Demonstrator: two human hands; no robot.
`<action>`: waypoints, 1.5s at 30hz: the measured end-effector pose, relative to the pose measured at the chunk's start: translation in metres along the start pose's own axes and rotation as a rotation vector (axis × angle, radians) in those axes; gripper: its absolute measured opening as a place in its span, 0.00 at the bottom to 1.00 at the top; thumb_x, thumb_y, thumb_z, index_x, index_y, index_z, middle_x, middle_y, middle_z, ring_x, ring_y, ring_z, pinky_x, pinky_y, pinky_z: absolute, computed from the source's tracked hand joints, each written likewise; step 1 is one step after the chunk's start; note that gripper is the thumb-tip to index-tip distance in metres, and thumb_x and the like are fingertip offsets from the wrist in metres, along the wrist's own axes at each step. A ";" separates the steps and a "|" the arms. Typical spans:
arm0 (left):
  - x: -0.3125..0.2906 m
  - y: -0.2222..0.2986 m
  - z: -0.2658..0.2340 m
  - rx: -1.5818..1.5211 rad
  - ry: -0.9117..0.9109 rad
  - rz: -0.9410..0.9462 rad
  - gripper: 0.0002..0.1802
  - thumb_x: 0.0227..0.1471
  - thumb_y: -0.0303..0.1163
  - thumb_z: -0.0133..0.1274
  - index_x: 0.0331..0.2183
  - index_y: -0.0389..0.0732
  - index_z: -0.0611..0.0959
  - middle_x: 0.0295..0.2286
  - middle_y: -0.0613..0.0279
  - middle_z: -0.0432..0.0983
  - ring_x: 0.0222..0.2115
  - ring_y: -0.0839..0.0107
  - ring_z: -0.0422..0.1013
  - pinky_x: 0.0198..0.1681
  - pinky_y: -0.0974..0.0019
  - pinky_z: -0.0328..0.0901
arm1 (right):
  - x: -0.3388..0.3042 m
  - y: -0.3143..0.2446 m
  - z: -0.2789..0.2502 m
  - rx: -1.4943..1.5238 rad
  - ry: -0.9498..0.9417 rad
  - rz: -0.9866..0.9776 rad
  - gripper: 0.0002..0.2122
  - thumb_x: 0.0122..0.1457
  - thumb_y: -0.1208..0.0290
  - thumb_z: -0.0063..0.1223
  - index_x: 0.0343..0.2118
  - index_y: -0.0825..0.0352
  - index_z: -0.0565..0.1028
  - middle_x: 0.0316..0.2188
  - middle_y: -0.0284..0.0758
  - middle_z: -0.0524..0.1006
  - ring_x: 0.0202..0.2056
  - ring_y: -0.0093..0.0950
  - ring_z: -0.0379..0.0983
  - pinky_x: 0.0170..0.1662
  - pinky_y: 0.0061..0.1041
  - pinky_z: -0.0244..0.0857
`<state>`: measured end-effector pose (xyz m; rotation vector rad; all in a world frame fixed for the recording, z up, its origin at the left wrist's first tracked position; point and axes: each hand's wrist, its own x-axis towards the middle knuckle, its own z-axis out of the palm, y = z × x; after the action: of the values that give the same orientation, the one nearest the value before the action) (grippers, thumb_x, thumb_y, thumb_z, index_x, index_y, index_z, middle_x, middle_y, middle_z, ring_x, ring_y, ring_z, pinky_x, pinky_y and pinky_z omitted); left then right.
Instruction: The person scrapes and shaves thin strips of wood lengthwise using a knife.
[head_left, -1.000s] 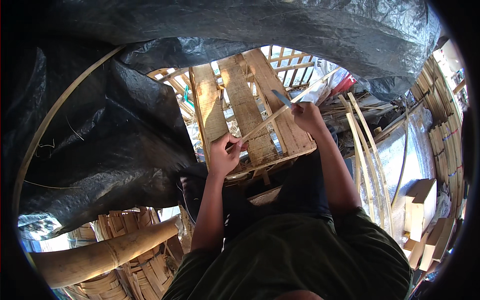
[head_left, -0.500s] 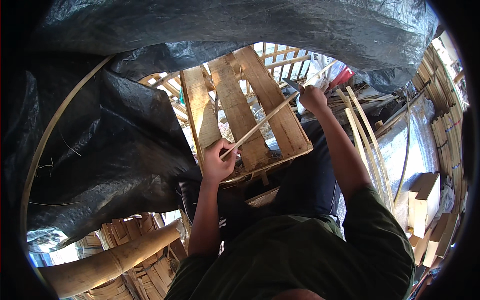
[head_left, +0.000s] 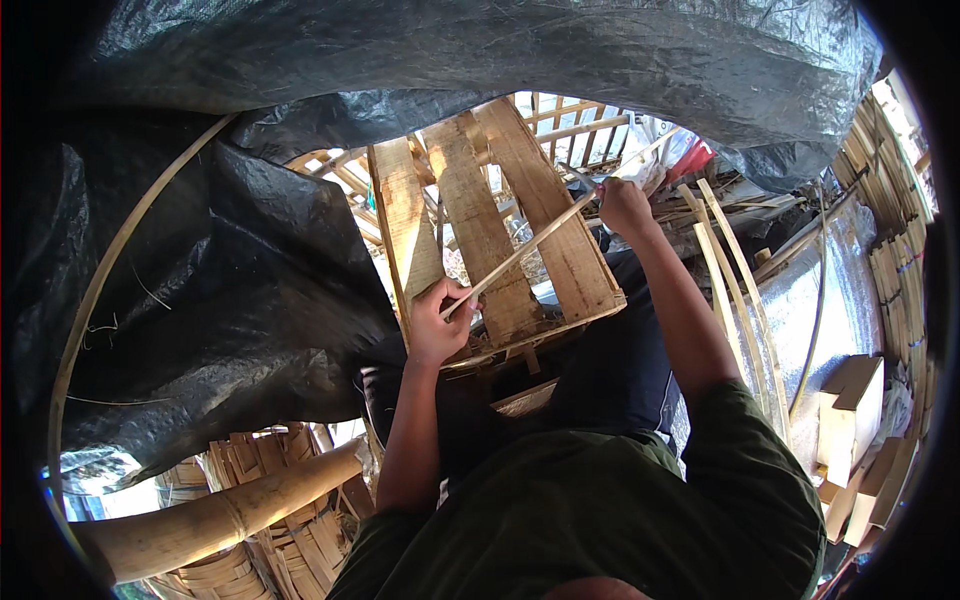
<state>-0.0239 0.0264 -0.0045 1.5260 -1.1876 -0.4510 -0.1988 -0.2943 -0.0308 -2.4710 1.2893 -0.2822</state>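
A thin bamboo strip (head_left: 520,255) runs slantwise over the slats of a wooden pallet (head_left: 480,240) that lies across the person's lap. The left hand (head_left: 435,320) is closed round the strip's near end, close to the pallet's near edge; the right hand (head_left: 625,205) is clenched on it farther up, past the pallet's far right corner, and seems to hold a small blade there too, though that is too small to be sure of.

The strip looks light and springy, stiff along its length but easy to bow, with edges that are likely sharp and splintery. It is best taken by its flat faces, one hand near each end, so it neither whips nor twists.

More long bamboo strips (head_left: 735,290) lean at the right, a thick bamboo pole (head_left: 220,515) lies at lower left, and a black tarp (head_left: 200,280) hangs overhead.
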 end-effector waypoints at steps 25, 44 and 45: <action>0.001 -0.008 0.002 -0.056 0.044 -0.073 0.03 0.50 0.15 0.53 0.29 0.32 0.76 0.24 0.59 0.75 0.27 0.71 0.79 0.30 0.71 0.70 | 0.010 0.022 0.024 0.104 0.081 0.008 0.18 0.64 0.63 0.39 0.31 0.75 0.76 0.26 0.57 0.76 0.32 0.55 0.74 0.38 0.50 0.67; 0.001 -0.014 0.002 -0.199 0.119 -0.164 0.04 0.54 0.19 0.54 0.29 0.28 0.78 0.26 0.55 0.78 0.28 0.67 0.79 0.32 0.67 0.76 | 0.003 0.011 0.013 0.249 -0.279 0.074 0.21 0.65 0.61 0.36 0.38 0.79 0.73 0.20 0.49 0.77 0.14 0.34 0.75 0.15 0.30 0.70; 0.003 -0.012 0.006 -0.223 0.125 -0.186 0.03 0.54 0.19 0.54 0.29 0.28 0.78 0.26 0.55 0.78 0.28 0.67 0.79 0.32 0.68 0.76 | -0.002 0.012 0.020 0.267 -0.280 0.028 0.21 0.64 0.61 0.36 0.39 0.80 0.73 0.20 0.50 0.77 0.14 0.35 0.75 0.16 0.31 0.71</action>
<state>-0.0222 0.0198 -0.0165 1.4536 -0.8726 -0.5827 -0.2019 -0.2949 -0.0541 -2.1753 1.0910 -0.0887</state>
